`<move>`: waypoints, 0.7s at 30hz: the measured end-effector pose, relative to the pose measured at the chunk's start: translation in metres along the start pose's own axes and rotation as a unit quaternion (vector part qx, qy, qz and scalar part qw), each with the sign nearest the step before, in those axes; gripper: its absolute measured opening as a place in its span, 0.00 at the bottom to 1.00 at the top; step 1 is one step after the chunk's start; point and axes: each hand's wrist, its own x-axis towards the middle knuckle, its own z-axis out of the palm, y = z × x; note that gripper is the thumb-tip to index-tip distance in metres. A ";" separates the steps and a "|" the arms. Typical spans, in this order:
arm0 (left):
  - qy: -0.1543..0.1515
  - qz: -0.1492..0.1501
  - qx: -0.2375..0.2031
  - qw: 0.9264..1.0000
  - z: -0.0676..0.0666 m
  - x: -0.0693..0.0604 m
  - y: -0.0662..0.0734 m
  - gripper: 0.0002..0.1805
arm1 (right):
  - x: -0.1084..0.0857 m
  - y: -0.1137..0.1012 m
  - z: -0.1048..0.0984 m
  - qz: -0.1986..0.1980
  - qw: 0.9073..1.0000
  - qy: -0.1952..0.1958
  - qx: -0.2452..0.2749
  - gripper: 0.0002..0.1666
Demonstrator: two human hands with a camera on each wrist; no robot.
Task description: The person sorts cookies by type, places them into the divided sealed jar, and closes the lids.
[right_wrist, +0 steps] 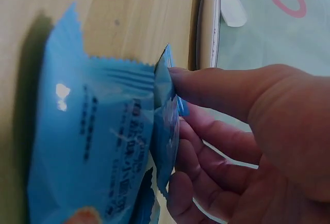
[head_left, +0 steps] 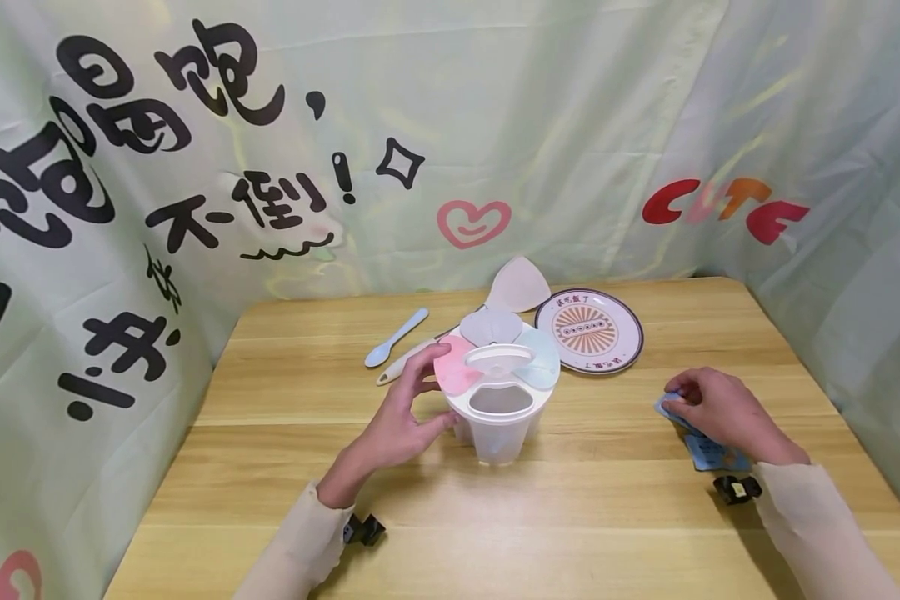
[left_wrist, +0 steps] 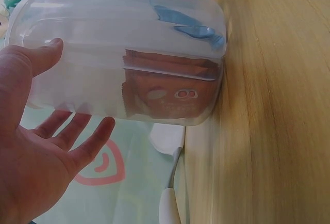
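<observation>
A clear plastic container (head_left: 498, 437) with separate compartments stands upright in the middle of the table. Its pink, grey and bluish lids (head_left: 537, 360) are down, while the white front flap (head_left: 499, 359) is raised over an opening. My left hand (head_left: 408, 408) holds the container's left side, thumb in front. Through the wall, the left wrist view shows brown packets (left_wrist: 170, 92) and something blue (left_wrist: 193, 28) low inside. On the right, my right hand (head_left: 727, 412) pinches a small blue snack packet (right_wrist: 166, 121) between thumb and fingers. Another blue packet (head_left: 712, 454) lies on the table beneath that hand.
Behind the container lies a spatula with a broad pale head (head_left: 519, 286). A light blue spoon (head_left: 396, 337) is to its left, and a patterned plate (head_left: 591, 332) to its right. A printed curtain (head_left: 570, 125) hangs along the table's (head_left: 540, 533) back and sides.
</observation>
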 end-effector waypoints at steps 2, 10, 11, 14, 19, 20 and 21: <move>0.000 -0.001 0.000 1.000 0.000 0.000 0.000 0.50 | 0.000 0.000 0.001 -0.001 1.000 0.003 0.003 0.17; 0.001 -0.004 0.003 1.000 0.000 -0.001 0.000 0.49 | 0.001 0.000 0.005 -0.009 1.000 0.012 0.004 0.24; 0.000 -0.005 0.004 1.000 0.000 -0.001 0.000 0.49 | 0.000 0.000 0.005 -0.009 1.000 0.012 0.002 0.25; -0.003 -0.012 0.004 1.000 -0.001 -0.001 0.001 0.49 | -0.002 0.000 0.004 -0.009 1.000 0.012 -0.004 0.29; -0.004 -0.018 0.004 1.000 -0.001 0.000 0.002 0.49 | -0.005 0.000 0.001 -0.014 1.000 0.006 -0.019 0.30; -0.004 -0.017 0.004 1.000 -0.001 0.000 0.002 0.49 | -0.005 -0.001 0.001 -0.016 1.000 0.004 -0.023 0.30; -0.004 -0.017 0.004 1.000 -0.001 0.000 0.002 0.49 | -0.004 -0.001 0.001 -0.017 1.000 0.002 -0.027 0.29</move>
